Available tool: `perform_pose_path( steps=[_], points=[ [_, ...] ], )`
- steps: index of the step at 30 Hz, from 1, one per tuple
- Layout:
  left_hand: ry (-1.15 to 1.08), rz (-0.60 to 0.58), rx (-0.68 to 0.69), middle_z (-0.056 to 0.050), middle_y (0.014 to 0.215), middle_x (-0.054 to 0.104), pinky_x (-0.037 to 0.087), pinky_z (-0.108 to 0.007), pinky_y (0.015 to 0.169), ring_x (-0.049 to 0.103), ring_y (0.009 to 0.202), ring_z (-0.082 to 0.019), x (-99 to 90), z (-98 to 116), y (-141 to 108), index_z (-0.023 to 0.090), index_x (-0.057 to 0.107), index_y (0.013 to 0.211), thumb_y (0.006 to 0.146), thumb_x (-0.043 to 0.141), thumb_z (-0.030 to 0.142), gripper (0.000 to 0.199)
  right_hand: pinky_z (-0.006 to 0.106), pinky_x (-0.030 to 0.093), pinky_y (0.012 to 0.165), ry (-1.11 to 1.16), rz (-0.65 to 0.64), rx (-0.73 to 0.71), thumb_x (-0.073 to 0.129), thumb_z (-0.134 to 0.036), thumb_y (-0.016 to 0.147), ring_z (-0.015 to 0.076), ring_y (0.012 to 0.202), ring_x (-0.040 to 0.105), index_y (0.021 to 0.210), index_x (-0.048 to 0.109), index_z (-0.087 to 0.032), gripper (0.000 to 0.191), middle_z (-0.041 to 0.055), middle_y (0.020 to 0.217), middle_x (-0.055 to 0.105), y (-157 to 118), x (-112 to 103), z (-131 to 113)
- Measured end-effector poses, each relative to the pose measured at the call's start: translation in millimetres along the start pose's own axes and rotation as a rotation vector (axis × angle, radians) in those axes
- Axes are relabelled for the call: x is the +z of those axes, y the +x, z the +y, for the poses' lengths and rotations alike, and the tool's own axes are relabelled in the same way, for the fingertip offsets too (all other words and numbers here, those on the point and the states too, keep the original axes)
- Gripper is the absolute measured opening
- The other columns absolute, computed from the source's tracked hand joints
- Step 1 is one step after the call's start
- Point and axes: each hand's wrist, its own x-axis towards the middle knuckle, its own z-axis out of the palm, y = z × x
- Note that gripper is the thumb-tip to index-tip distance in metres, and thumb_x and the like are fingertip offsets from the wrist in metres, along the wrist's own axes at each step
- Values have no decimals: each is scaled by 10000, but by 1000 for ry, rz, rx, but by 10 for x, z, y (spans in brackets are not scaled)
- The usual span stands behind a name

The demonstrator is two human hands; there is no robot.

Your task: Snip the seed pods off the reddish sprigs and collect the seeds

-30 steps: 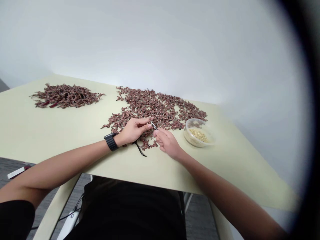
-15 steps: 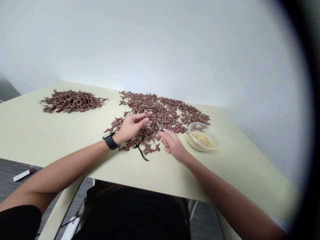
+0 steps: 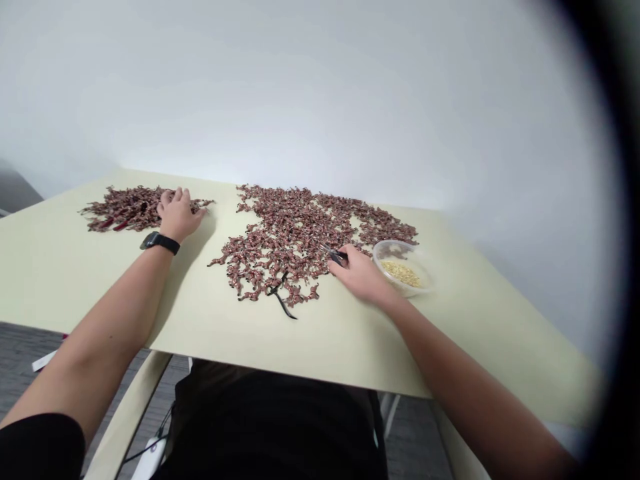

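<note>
My left hand [image 3: 177, 215], with a black watch [image 3: 160, 243] on its wrist, rests fingers apart on a heap of small reddish-brown dried pieces [image 3: 120, 212] at the far left. A wider spread of similar pieces [image 3: 285, 243] lies mid-table. My right hand [image 3: 357, 272] is at that spread's right edge, gripping small black-handled snips [image 3: 335, 254]. Just beyond it stands a clear plastic tub [image 3: 386, 249] holding pale yellow grains [image 3: 401, 273]. A thin black strip [image 3: 283, 303] lies at the spread's near edge.
Everything lies on a pale cream table [image 3: 100, 287] backed by a white wall. Below the near edge are my dark-clothed torso, a grey floor and a white corded device [image 3: 149, 459]. A white-and-red object [image 3: 44, 361] lies on the floor at left.
My left hand has moved from the middle spread to the left heap. My right hand has shifted right towards the tub, with the snips still in it.
</note>
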Motion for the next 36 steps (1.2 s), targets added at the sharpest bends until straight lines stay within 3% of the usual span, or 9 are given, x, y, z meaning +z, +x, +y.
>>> perform_pose_path(
  steps=[1, 4, 9, 14, 26, 32, 36],
  points=[
    [62, 60, -20, -221, 1616, 349, 16, -652, 1172, 71, 1508, -463, 67, 43, 8, -41, 344, 1522, 918, 568, 655, 949, 335, 401, 684, -43, -19, -9, 578, -524, 901, 246, 817, 606, 1138, 578, -187, 412, 113, 978, 677, 3, -6, 28],
    [62, 15, 51, -165, 1544, 488, 210, -597, 1169, 286, 1446, -371, 300, 305, 12, 80, 448, 1507, 928, 612, 563, 771, 366, 431, 753, -161, -61, -50, 566, -497, 892, 298, 990, 591, 1173, 550, -191, 416, 152, 1117, 637, -17, -20, 70],
    [-48, -94, 320, -100, 1410, 627, 312, -524, 1149, 402, 1386, -325, 492, 846, -165, 191, 603, 1414, 970, 537, 468, 528, 417, 441, 833, -322, -87, -139, 531, -468, 881, 326, 1099, 515, 1066, 504, -221, 310, 128, 1126, 582, -103, -38, -15],
    [-107, -143, 403, -86, 1300, 694, 357, -505, 1145, 488, 1316, -312, 549, 1100, -342, 244, 696, 1319, 951, 550, 434, 439, 497, 403, 929, -437, -53, -163, 511, -459, 886, 356, 1125, 471, 1105, 494, -192, 346, 171, 1187, 547, -164, 13, -106],
    [-114, -123, 395, -106, 1251, 690, 462, -438, 1066, 575, 1219, -280, 652, 1148, -333, 242, 758, 1224, 959, 538, 424, 389, 504, 375, 1014, -529, -26, -88, 474, -518, 970, 362, 1233, 446, 1252, 523, -156, 462, 195, 1272, 546, -301, 139, -140],
    [-88, -183, 413, -79, 1154, 743, 427, -483, 1014, 569, 1155, -292, 707, 1495, -219, 258, 755, 1195, 977, 525, 404, 349, 512, 395, 1029, -523, 14, -127, 536, -451, 974, 371, 1278, 440, 1331, 517, -150, 467, 202, 1300, 548, -369, 73, -259],
    [12, -223, 508, -67, 1168, 745, 387, -491, 975, 561, 1114, -300, 902, 1760, 53, 268, 735, 1210, 985, 507, 355, 332, 470, 450, 971, -437, 52, -182, 576, -393, 961, 344, 1188, 503, 1277, 555, -165, 390, 176, 1227, 584, -366, -171, -446]
  ],
)
